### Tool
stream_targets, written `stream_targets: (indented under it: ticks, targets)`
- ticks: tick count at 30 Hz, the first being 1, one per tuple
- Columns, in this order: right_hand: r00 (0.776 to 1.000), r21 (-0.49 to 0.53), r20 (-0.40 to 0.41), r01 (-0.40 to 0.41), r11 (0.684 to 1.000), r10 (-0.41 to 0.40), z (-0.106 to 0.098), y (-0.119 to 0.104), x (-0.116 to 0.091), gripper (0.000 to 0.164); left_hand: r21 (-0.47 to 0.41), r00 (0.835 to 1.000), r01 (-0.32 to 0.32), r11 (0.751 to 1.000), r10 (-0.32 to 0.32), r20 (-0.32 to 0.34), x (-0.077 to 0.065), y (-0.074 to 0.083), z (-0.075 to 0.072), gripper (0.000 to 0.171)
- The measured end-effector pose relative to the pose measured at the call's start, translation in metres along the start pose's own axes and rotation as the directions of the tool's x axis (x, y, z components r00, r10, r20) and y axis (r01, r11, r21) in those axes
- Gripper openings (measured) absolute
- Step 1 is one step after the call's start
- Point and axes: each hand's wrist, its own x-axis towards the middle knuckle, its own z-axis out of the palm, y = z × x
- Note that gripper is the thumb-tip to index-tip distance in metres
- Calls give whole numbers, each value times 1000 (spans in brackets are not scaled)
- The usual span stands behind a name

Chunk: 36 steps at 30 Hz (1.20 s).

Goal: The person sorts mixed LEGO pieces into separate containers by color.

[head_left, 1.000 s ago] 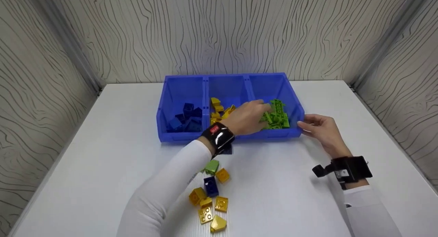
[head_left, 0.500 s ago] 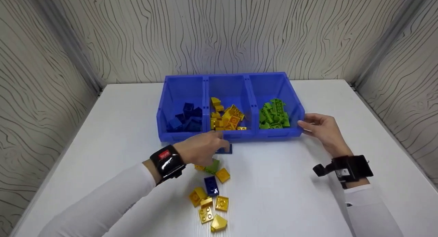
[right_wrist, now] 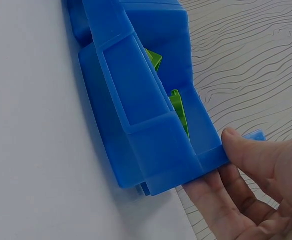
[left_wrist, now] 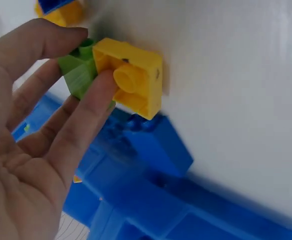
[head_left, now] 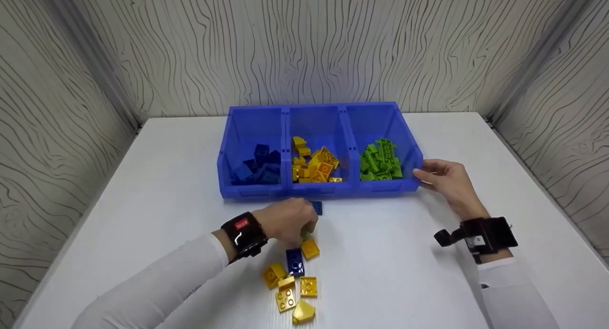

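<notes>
My left hand is low over the table in front of the blue three-compartment bin. Its thumb and fingers pinch a green toy brick, mostly covered by the hand in the head view. Right beside the fingertips lies a yellow brick, with a dark blue brick just nearer to me. Another blue brick sits between this hand and the bin front. At the bin's right end, my right hand grips the side wall, thumb on the rim and fingers outside.
Blue bricks fill the left compartment, yellow bricks the middle, green bricks the right. Several loose yellow bricks lie on the white table toward me. A patterned wall stands behind the bin.
My left hand has come from the bin's green compartment back to the table, then onto the loose green brick, which it now pinches. The right hand has stayed at the bin's end.
</notes>
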Motion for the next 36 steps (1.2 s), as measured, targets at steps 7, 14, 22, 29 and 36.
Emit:
stream_targets:
  ticks: [7, 14, 22, 29, 36]
  targets:
    - [1000, 20, -7, -6, 1000, 6, 1, 1, 0, 58, -9, 989, -114, 993, 113, -96, 19, 17, -27, 26]
    - [1000, 22, -1, -14, 1000, 14, 6, 1, 2, 58, -68, 984, -157, 985, 150, -99, 44, 33, -26, 26]
    - [1000, 10, -6, -8, 1000, 8, 6, 1, 3, 58, -120, 994, -110, 987, 112, 14, 50, 35, -6, 24]
    - [1000, 11, -15, -4, 1000, 5, 5, 1, 2, 60, -118, 990, -140, 983, 139, -12, 54, 36, -11, 22]
    - [1000, 16, -15, -1, 1000, 1, 5, 2, 3, 59, -96, 975, -197, 976, 185, -123, 65, 47, -39, 19]
